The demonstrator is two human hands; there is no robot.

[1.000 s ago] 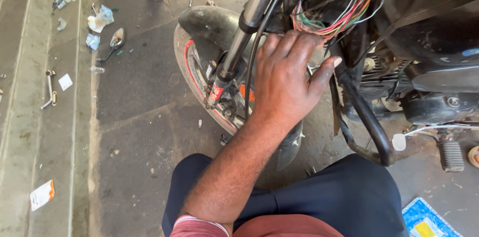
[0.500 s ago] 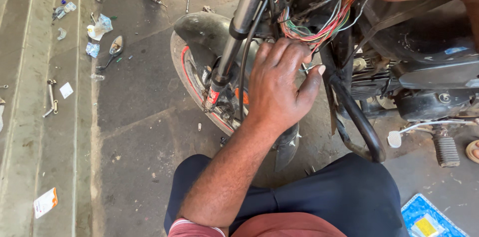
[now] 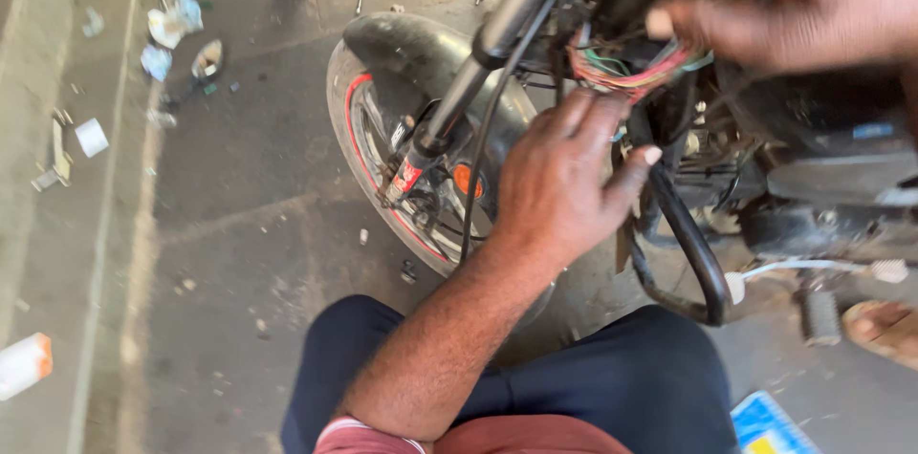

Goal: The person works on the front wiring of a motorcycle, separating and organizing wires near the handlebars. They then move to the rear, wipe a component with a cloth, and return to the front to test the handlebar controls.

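Fingers of my left hand (image 3: 564, 182) are spreading wide against the tangled bundle of red and green wires (image 3: 626, 72), upper centre; my right hand (image 3: 794, 5), blurred, is pinching them. I'm easing gently, avoiding tugging connectors.

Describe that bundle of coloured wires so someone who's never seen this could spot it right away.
Start at the motorcycle's front wheel with its red-striped rim and follow the silver fork tube upward. Just right of its top, between the left hand below and the right hand above, sits the wire bundle. Its red, pink and green strands stand out from the black cables around it.
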